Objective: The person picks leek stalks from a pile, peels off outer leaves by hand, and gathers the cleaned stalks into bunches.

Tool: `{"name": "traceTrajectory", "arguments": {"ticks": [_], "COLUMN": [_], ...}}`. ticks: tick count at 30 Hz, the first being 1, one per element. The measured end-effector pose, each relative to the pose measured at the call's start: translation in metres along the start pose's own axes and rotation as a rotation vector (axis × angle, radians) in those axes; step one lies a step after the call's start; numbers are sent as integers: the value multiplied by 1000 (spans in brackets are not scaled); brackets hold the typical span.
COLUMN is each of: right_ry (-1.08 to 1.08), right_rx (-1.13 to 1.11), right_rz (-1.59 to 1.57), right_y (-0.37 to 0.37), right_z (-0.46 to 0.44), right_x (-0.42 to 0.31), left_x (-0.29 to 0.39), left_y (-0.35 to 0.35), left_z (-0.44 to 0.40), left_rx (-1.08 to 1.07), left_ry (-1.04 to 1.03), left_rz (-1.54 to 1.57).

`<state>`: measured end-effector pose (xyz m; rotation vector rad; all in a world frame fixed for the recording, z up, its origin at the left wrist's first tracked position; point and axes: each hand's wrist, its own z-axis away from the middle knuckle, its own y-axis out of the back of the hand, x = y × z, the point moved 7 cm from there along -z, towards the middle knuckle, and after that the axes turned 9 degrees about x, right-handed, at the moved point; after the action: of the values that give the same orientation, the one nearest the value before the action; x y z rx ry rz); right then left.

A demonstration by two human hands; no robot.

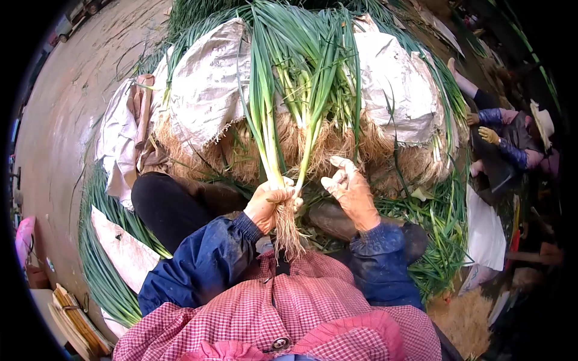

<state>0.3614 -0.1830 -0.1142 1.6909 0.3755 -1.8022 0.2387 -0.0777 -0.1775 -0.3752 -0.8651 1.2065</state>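
Note:
Gloved, my left hand (270, 203) is closed around the lower stems of a few green onions (272, 150), just above their roots. Their stringy pale roots (289, 234) hang below the fist toward my lap, and the long leaves reach away over the pile. One stalk splays to the right from the same grip. My right hand (354, 194), also gloved, is raised beside them with its fingers apart and slightly curled, nothing visible in it. Directly ahead lies a heap of green onions (310, 78), roots facing me.
White woven sacks (208, 78) cover parts of the heap. Loose green leaves (436, 231) lie to my right, and more onions (99, 240) at my left. Another person (512, 135) in a hat and yellow gloves sits at the far right. Wet ground (66, 126) stretches leftward.

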Motion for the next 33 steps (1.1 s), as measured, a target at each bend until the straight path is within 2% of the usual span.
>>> {"name": "traceTrajectory", "arguments": {"ticks": [1,3,4,5,6,7,8,10,11,12,14,16,17,18,19,20,22,23,25,26,27,28,29,30,32,33], "right_ry": [-146,-105,-200,-154,-110,-87,-61,84,38,197,292,247,184,204,197,321,-33,-22,-85,-98,-228,-166,-157,-147,-267,-265], "right_rx": [-107,-196,-148,-85,-20,38,81,196,146,250,235,122,147,233,351,429,247,186,201,210,178,77,63,56,129,209], "right_rz": [-209,-202,-375,-277,-175,-248,-162,-27,-168,12,315,593,601,484,459,532,1031,1094,785,648,473,267,72,-131,-283,-304], "right_y": [-11,-43,-59,-65,-68,-71,-71,-70,-67,-58,-57,-57,-48,-35,-25,-18,-19,-24,-17,-12,-9,-16,-25,-36,-49,-51], "right_z": [-6,-17,-19,-20,-20,-17,-15,-3,4,12,31,36,25,9,-11,-37,-104,-125,-136,-119,-97,-85,-69,-53,-33,-32], "right_x": [12,24,29,30,32,35,45,51,42,20,22,46,43,33,10,-1,9,10,6,-14,-21,-2,15,26,44,52], "left_x": [-6,-8,-6,-4,-3,-2,-2,-8,-12,-16,-10,5,15,24,36,49,48,44,38,38,31,26,19,16,-5,-11], "left_y": [-3,-10,-12,0,5,12,18,15,12,11,6,6,-9,-17,-26,-36,-28,-17,7,6,9,12,2,-11,-7,-4], "left_z": [-1,7,11,8,8,9,9,4,3,2,0,-2,9,15,25,36,28,16,6,5,6,9,14,21,22,21], "left_rx": [-50,-93,-107,16,21,86,151,153,135,116,78,30,-102,-322,-396,-469,-350,-284,-78,-175,-86,6,-68,-47,-52,-79], "left_ry": [57,77,79,41,30,5,-14,-42,-36,-29,-30,-39,35,46,3,-41,-71,-118,-184,-219,-162,-100,-41,8,111,69], "left_rz": [10,18,45,13,16,53,89,123,104,85,49,76,186,280,304,323,250,187,114,137,65,-10,56,-4,-114,-98]}}
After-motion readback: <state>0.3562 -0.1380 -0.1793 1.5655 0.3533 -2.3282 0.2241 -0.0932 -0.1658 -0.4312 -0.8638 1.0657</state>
